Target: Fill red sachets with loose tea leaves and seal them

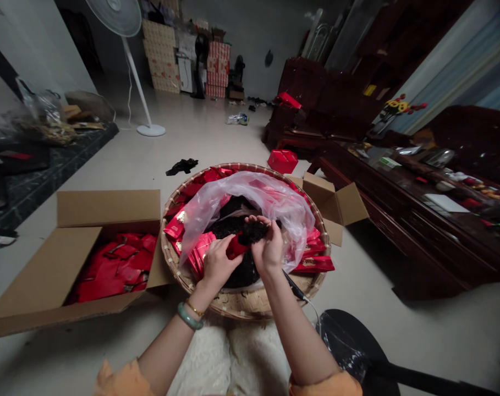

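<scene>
My left hand (221,259) is closed around a small red packet (235,247), with its mouth tilted to the right. Cupped in my right hand (269,247) is a clump of dark, dry leaf-like pieces (253,231), held right against the packet's mouth. Beneath both hands a clear pinkish plastic bag (250,184) lies spread wide, and more of the dark pieces (223,226) fill it. The bag rests in a round woven bamboo tray (233,303). Red packets (198,254) lie along the tray's left side, and others (316,263) on its right.
An open cardboard box (78,258) full of red packets stands at the left. Another open box (338,208) is right of the tray. A black-handled tool with a cord (294,286) leans at the tray's front right, near a black round base (349,341). Farther back stands a white fan (150,130).
</scene>
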Tool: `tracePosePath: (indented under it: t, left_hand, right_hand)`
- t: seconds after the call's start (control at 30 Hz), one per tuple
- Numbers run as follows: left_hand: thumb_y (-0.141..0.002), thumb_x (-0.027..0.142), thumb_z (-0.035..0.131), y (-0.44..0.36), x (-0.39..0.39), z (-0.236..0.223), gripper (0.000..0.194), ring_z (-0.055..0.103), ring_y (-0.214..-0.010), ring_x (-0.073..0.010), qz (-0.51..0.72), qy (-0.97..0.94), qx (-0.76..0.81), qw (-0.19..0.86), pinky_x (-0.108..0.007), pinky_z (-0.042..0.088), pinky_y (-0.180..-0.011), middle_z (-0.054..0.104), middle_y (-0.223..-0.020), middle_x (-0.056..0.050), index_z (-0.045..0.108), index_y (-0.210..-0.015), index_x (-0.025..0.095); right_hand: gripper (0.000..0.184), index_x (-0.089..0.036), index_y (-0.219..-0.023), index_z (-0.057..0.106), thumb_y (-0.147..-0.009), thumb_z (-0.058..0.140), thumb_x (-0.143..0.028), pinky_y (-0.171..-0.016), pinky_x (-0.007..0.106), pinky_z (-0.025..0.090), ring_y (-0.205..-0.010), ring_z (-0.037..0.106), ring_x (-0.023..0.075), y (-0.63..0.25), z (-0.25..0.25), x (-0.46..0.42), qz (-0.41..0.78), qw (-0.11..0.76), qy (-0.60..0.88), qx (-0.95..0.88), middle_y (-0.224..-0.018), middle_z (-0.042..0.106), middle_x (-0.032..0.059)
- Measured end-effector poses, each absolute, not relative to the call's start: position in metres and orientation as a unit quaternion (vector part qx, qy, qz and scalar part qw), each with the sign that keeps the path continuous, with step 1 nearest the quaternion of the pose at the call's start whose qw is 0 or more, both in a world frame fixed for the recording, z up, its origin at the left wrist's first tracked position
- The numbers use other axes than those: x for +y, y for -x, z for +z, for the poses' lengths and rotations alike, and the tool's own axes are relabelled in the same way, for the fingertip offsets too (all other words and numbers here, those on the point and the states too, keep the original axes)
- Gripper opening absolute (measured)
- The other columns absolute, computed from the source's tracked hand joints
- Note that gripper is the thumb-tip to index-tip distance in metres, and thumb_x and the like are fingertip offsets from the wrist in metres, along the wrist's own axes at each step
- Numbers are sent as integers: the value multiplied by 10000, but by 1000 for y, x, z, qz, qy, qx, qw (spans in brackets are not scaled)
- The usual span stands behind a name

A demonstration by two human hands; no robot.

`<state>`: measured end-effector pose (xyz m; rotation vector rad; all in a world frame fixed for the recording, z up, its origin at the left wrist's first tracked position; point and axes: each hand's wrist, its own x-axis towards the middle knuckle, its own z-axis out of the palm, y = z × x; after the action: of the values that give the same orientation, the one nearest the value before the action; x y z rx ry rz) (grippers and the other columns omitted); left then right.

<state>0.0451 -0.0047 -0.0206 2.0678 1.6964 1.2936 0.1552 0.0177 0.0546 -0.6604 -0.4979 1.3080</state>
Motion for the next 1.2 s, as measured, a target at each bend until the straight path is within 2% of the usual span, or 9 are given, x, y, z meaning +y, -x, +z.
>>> tracePosePath:
  t: [0.2,0.37,0.43,0.53,0.67,0.77,0.83,1.0,1.2]
  left_hand:
    - [-672,223,690,-45,-5,-24,466,585,-892,-238,434,-692,569,95,-380,497,-793,658,-977,-81,566,-1118,172]
    - [-659,232,704,-45,-5,-26,493,593,-906,-247,431,-691,574,90,-382,497,-794,660,-986,-87,564,-1128,172]
    - [-663,245,705,-46,-5,-27,486,596,-903,-247,434,-691,571,87,-379,498,-790,663,-985,-84,566,-1123,179]
    - [-670,259,702,-47,-5,-27,462,599,-889,-245,436,-690,573,83,-375,499,-783,667,-975,-80,574,-1107,183]
    - [-683,259,690,-46,-6,-27,439,600,-876,-240,437,-693,567,87,-371,498,-780,669,-980,-81,577,-1100,182]
    - [-702,257,673,-46,-6,-27,424,602,-870,-234,439,-703,553,88,-368,496,-779,669,-993,-78,571,-1109,191]
    - [-703,260,673,-46,-7,-27,427,602,-875,-235,442,-702,552,85,-369,496,-782,669,-988,-76,569,-1111,193]
    - [-688,270,690,-44,-7,-28,478,594,-908,-244,434,-692,571,85,-380,497,-800,655,-995,-86,554,-1138,183]
    - [-719,298,668,-42,-6,-34,504,599,-899,-255,439,-685,579,63,-394,497,-787,648,-980,-104,522,-1184,171]
  right_hand:
    - [278,-195,-807,647,-850,435,-369,-968,364,398,-870,614,157,-155,48,16,554,713,319,-290,-835,668,4]
    - [392,-199,-949,667,-870,399,-472,-1041,354,310,-1041,558,177,-157,40,14,525,660,374,-385,-1008,672,18]
    - [435,-211,-1013,664,-872,382,-511,-1088,363,237,-1129,509,184,-159,38,14,529,624,396,-417,-1097,653,10]
    - [407,-239,-1050,659,-861,425,-513,-1135,371,113,-1252,404,179,-161,35,14,525,585,421,-453,-1190,612,-15]
    - [292,-272,-1066,650,-845,520,-411,-1146,369,-1,-1358,233,141,-161,28,15,523,562,438,-467,-1271,550,-39]
    - [272,-297,-1082,634,-816,585,-326,-1139,381,-39,-1391,125,118,-161,26,16,554,554,413,-465,-1314,510,-48]
    - [293,-294,-1102,621,-812,590,-327,-1141,379,-14,-1387,147,116,-163,28,17,573,546,401,-462,-1332,495,-43]
    - [409,-284,-1213,540,-859,467,-474,-1139,379,101,-1349,269,123,-174,35,15,582,567,393,-431,-1396,427,-34]
    - [318,-274,-1053,650,-737,672,-296,-1141,428,45,-1321,331,190,-176,37,-5,552,509,402,-525,-1270,559,-3]
